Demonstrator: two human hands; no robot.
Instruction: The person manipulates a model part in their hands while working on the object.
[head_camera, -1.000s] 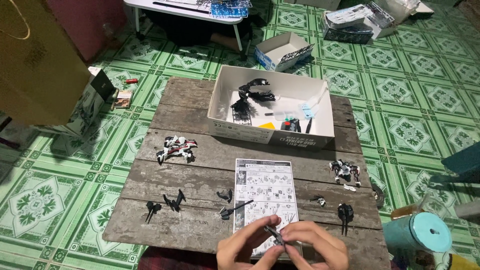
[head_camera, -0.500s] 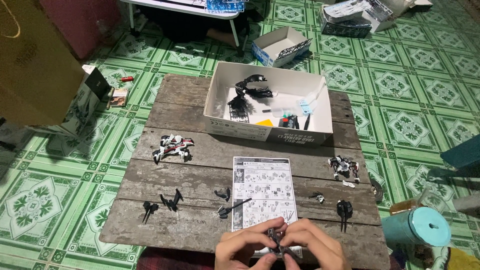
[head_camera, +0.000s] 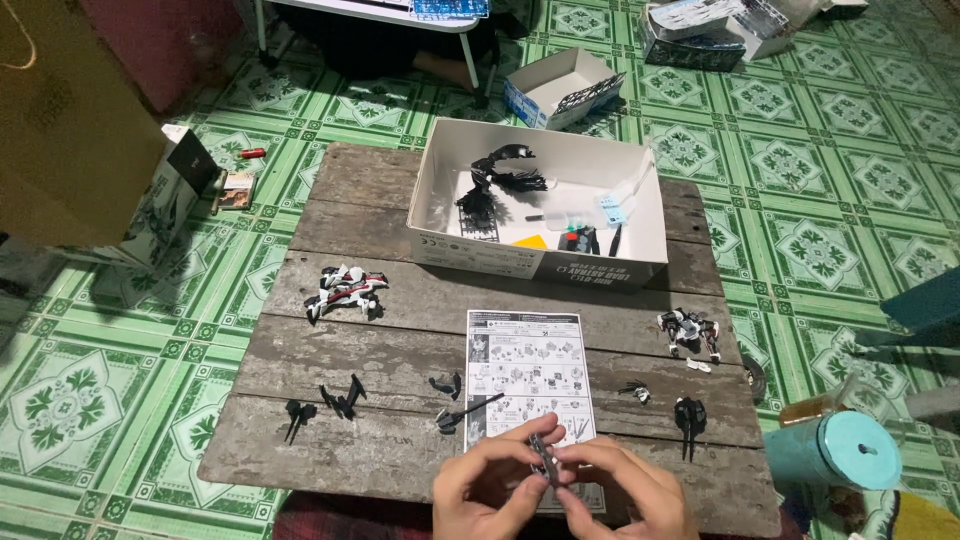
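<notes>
Both hands, left hand (head_camera: 490, 488) and right hand (head_camera: 622, 492), are pinching a small dark part (head_camera: 543, 458) together over the leaflet (head_camera: 527, 375); they have been closing in, now pressing pieces together.

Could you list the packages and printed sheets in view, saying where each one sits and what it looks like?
Instruction sheet: flat on the wooden table, white with small grey diagrams, near edge under the hands.
Open white box: far side of table, holds black parts.
Small white and blue box: open, on the floor beyond.
Dark printed boxes: floor, top right.
Standing white carton: floor, left of table.
</notes>
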